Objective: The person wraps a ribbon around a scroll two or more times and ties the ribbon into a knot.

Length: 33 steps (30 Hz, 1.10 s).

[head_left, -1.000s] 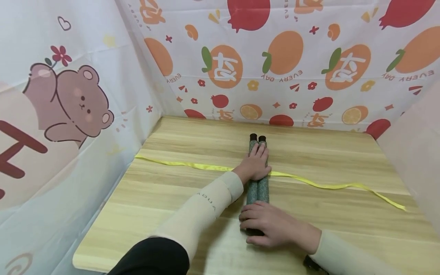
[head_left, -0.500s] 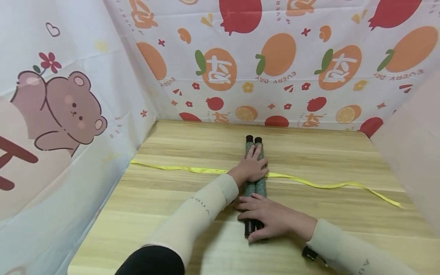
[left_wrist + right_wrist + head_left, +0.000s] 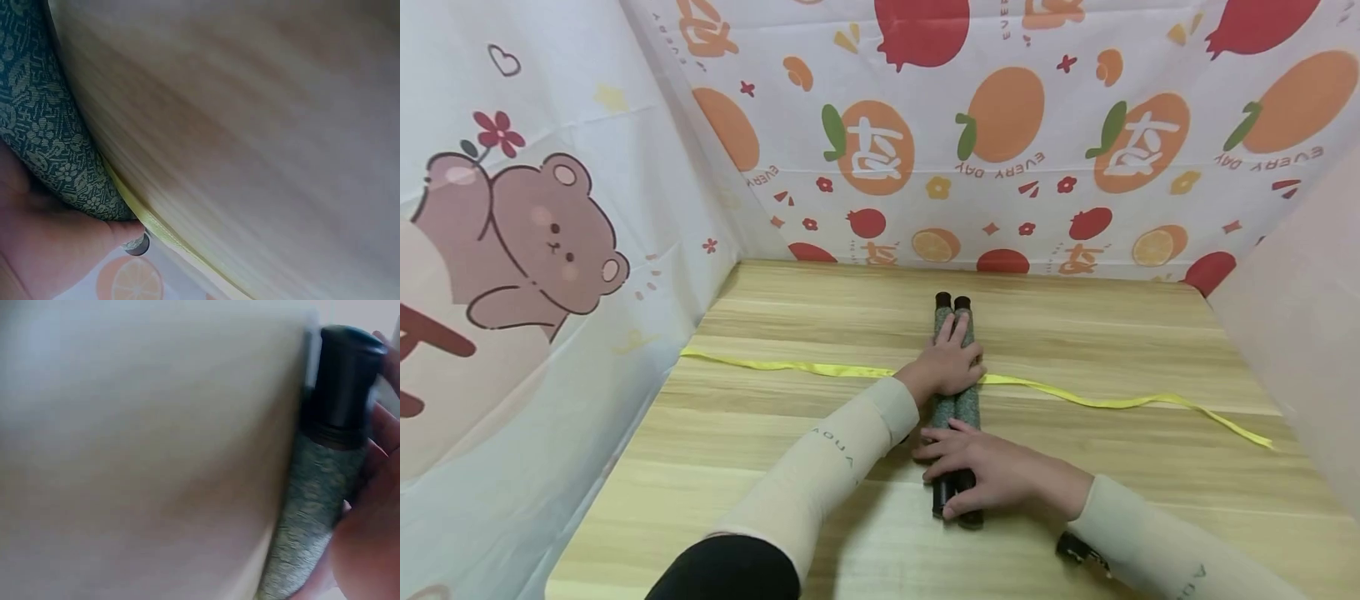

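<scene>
From where I stand, two green patterned rolls with black end caps lie side by side on the wooden counter, pointing at its far edge. The person's left hand lies across both, fingers reaching forward along them; the right hand covers them nearer the person, its fingers spread over the rolls. I can make out "EVERY DAY" upside down on the fruit-print cloth behind; both cream sleeves carry lettering I can't read for certain. A bear-print cloth borders the left edge. The rolls sit well apart from both side edges. A yellow ribbon spans most of the counter's width, starting by the left edge; its crossing at the rolls is hidden.
</scene>
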Each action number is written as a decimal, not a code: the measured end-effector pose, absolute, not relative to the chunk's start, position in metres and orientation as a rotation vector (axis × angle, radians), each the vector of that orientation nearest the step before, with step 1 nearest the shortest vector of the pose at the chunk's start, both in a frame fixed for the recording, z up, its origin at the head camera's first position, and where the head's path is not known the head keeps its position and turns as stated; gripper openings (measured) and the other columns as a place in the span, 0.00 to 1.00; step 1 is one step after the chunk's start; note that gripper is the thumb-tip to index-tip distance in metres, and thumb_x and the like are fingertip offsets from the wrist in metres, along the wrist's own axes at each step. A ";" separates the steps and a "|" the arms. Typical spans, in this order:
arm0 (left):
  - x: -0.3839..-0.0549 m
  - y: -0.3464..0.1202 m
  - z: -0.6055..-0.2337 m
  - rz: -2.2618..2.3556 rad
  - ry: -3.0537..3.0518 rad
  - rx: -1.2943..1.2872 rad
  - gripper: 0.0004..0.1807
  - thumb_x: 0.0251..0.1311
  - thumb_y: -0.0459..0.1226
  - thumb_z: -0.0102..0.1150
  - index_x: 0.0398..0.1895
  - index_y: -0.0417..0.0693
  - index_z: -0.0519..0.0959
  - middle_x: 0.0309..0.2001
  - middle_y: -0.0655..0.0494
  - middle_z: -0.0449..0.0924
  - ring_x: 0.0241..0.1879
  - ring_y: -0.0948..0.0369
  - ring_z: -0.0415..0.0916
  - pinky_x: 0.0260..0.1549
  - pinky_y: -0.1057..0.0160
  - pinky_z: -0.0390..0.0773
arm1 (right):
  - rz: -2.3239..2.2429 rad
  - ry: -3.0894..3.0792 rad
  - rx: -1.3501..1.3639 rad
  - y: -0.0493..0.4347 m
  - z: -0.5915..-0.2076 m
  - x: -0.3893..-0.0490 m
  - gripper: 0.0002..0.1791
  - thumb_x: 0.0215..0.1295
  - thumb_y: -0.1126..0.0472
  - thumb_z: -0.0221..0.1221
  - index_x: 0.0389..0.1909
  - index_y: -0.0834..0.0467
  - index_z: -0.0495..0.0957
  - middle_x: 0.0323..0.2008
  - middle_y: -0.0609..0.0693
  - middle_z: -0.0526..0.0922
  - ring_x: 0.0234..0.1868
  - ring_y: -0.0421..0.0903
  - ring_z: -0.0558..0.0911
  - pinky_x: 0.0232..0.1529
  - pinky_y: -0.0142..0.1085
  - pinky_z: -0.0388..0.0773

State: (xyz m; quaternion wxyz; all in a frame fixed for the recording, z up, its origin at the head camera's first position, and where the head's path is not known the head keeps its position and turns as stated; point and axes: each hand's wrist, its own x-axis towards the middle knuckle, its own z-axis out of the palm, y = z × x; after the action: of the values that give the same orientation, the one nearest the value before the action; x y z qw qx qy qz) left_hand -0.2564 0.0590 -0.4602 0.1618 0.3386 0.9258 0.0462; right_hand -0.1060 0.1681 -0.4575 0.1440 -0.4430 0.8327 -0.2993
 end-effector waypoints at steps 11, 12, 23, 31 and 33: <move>-0.261 0.050 -0.446 0.170 2.596 1.005 0.32 0.72 0.62 0.36 0.75 0.65 0.58 0.80 0.52 0.25 0.78 0.49 0.23 0.68 0.34 0.53 | -1.025 2.533 -1.165 0.176 -0.443 -0.119 0.17 0.68 0.51 0.60 0.54 0.52 0.83 0.61 0.51 0.80 0.65 0.51 0.75 0.65 0.51 0.69; -0.262 0.048 -0.445 0.182 2.595 1.015 0.33 0.72 0.61 0.36 0.77 0.65 0.55 0.80 0.52 0.25 0.78 0.49 0.24 0.68 0.34 0.54 | -1.024 2.606 -1.200 0.177 -0.443 -0.122 0.16 0.68 0.52 0.61 0.53 0.53 0.83 0.59 0.53 0.81 0.63 0.51 0.77 0.62 0.50 0.73; -0.275 0.017 -0.440 0.062 2.693 1.169 0.39 0.73 0.61 0.34 0.80 0.61 0.39 0.80 0.49 0.33 0.79 0.49 0.33 0.66 0.34 0.58 | -0.619 3.128 -1.462 0.210 -0.450 -0.169 0.23 0.63 0.52 0.65 0.55 0.60 0.81 0.59 0.56 0.80 0.62 0.57 0.77 0.59 0.55 0.73; -0.290 -0.018 -0.436 -0.067 2.782 1.115 0.43 0.70 0.66 0.31 0.80 0.55 0.39 0.80 0.51 0.34 0.79 0.49 0.34 0.69 0.33 0.49 | -0.241 3.125 -0.976 0.244 -0.455 -0.191 0.38 0.69 0.36 0.53 0.72 0.54 0.65 0.73 0.54 0.63 0.74 0.57 0.59 0.73 0.56 0.54; -0.295 -0.026 -0.435 -0.109 2.799 1.092 0.43 0.70 0.66 0.30 0.80 0.56 0.38 0.80 0.52 0.33 0.79 0.50 0.34 0.70 0.33 0.47 | -0.159 3.132 -0.942 0.253 -0.455 -0.199 0.39 0.68 0.36 0.53 0.73 0.54 0.63 0.74 0.54 0.62 0.75 0.58 0.58 0.73 0.58 0.52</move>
State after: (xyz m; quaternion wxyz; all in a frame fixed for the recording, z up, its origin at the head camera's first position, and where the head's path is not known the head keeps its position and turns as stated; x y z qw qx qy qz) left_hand -0.2951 -0.0262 -0.4355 0.0673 0.3624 0.9289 -0.0361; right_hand -0.1986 0.2530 -0.4555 -0.0663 -0.2871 0.9544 -0.0484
